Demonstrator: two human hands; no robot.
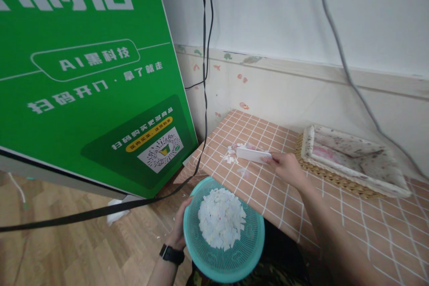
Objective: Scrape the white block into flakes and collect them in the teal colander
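Note:
My left hand (180,225), with a black watch on its wrist, grips the left rim of a teal plastic colander (248,254). A heap of small white torn paper-like pieces (221,219) fills the middle of the colander, which is held against the table's front edge. My right hand (284,165) is closed around the end of a flat white blade-like tool (253,155); its exact kind is unclear. The blade lies low over the table, and its far end meets a small pile of white scraps (231,155).
A brown table with a white grid cloth (268,187) stands against the wall. On its right sits a cloth-lined wicker basket (351,161). A green cabinet (94,98) rises at left. A black cable (204,76) hangs down and crosses in front of it.

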